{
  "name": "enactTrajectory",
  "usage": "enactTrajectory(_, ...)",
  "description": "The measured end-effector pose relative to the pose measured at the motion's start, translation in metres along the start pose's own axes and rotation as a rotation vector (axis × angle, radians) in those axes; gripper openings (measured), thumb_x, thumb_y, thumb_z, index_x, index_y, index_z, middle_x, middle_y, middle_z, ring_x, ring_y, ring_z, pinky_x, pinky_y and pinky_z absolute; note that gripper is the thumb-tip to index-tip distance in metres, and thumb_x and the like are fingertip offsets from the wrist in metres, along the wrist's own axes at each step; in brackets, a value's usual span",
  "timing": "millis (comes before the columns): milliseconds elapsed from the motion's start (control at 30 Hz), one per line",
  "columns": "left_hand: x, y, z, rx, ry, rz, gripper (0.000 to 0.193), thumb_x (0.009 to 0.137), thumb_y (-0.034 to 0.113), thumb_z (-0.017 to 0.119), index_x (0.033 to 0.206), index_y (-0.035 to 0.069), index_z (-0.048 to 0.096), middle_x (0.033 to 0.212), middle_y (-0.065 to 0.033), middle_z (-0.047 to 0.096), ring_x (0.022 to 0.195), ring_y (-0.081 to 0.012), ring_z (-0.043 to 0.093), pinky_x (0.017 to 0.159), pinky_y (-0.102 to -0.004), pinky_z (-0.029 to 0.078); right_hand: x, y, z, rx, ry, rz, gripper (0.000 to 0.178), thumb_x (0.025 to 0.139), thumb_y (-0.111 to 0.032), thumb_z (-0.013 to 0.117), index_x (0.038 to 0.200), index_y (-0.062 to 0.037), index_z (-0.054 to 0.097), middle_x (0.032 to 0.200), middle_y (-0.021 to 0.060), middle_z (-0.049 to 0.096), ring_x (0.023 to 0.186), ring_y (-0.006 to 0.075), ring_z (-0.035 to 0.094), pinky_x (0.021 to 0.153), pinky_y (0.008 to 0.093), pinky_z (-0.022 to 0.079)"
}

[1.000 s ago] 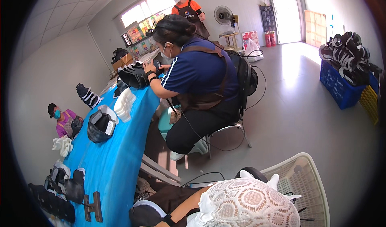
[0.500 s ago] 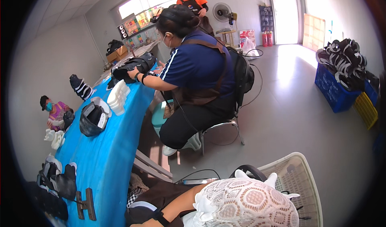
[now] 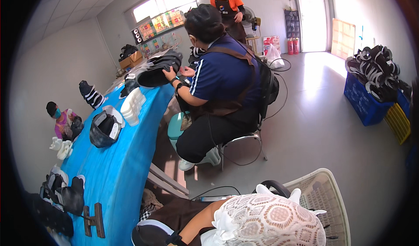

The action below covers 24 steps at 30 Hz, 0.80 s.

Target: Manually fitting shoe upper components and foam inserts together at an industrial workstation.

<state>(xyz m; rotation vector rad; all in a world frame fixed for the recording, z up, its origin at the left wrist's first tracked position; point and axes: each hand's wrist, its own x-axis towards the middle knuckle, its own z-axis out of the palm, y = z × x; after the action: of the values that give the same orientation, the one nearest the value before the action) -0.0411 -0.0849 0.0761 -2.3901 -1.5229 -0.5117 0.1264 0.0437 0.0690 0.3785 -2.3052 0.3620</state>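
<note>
Neither of my hands shows. Closest to me, a lace-covered person (image 3: pixel 270 220) fills the lower edge; a bare forearm (image 3: pixel 203 222) reaches left from the white lace. Beside its dark wristband is a dark rounded piece with a pale edge (image 3: pixel 150 234), cut off below; that hand is hidden. Farther along the blue-covered table (image 3: pixel 126 154), a seated person in navy (image 3: pixel 231 71) grips a bundle of black shoe uppers (image 3: pixel 159 69). More dark uppers (image 3: pixel 72 196) lie at the near left, beside a dark H-shaped stand (image 3: pixel 94 220). White sole-shaped pieces (image 3: pixel 132 106) stand stacked mid-table.
A pale plastic basket (image 3: pixel 334 189) stands at the lower right. Blue crates (image 3: pixel 364 104) heaped with shoes line the right wall. A person in orange (image 3: pixel 229 6) stands at the back, and one in purple (image 3: pixel 61 119) sits across the table. Cables trail over the floor.
The person in navy has lifted and turned the bundle of uppers. The dark rounded piece at the lower edge shows more. The view has shifted slightly.
</note>
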Motion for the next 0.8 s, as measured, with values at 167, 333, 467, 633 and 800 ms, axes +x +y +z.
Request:
enactTrajectory(167,-0.001,-0.003,-0.005,0.066,0.152,0.082,0.047,0.093,0.029,0.062,0.126,-0.004,0.060,0.121,-0.0221,0.064,0.113,-0.0360,0.059,0.094,-0.0503,0.043,-0.004,0.000,0.002,0.189,0.241,-0.048,0.039,0.100,-0.035,0.051,0.074,-0.0108,0.068,0.067,0.0114,0.065,0.059,0.0314,0.062,0.054,0.0435,0.048)
enactTrajectory(333,0.018,0.038,-0.020,-0.025,0.605,-0.414,0.036,0.096,0.014,0.060,0.126,-0.005,0.060,0.121,-0.0231,0.063,0.107,-0.0367,0.061,0.095,-0.0431,0.048,-0.014,0.009,0.001,0.213,0.124,-0.137,0.036,0.100,-0.034,0.053,0.077,-0.0121,0.070,0.068,0.0108,0.065,0.062,0.0280,0.063,0.056,0.0414,0.049)
enactTrajectory(467,0.012,0.007,-0.010,-0.639,0.474,-0.836,0.048,0.080,0.016,0.069,0.123,-0.002,0.057,0.121,-0.0137,0.061,0.104,-0.0206,0.060,0.087,-0.0337,0.051,-0.010,0.009,-0.019,0.176,0.189,-0.232,0.029,0.082,-0.025,0.062,0.063,-0.0100,0.046,0.065,0.0072,0.050,0.061,0.0271,0.052,0.055,0.0408,0.042)
enactTrajectory(633,0.045,0.005,-0.019,-0.482,0.343,-0.682,0.047,0.067,0.028,0.089,0.102,0.003,0.069,0.096,-0.0097,0.071,0.084,-0.0191,0.068,0.077,-0.0304,0.053,-0.012,0.010,-0.047,0.060,0.050,-0.142,0.026,0.079,-0.022,0.071,0.065,-0.0111,0.052,0.063,0.0030,0.047,0.059,0.0210,0.052,0.055,0.0343,0.044)
enactTrajectory(800,0.025,0.020,-0.024,-0.157,0.397,-0.737,0.040,0.065,0.024,0.089,0.094,0.002,0.072,0.079,-0.0095,0.066,0.068,-0.0206,0.061,0.061,-0.0311,0.048,0.001,0.004,-0.035,0.139,0.002,-0.196,0.018,0.080,-0.019,0.070,0.069,-0.0108,0.059,0.062,0.0002,0.047,0.058,0.0185,0.051,0.054,0.0315,0.043)
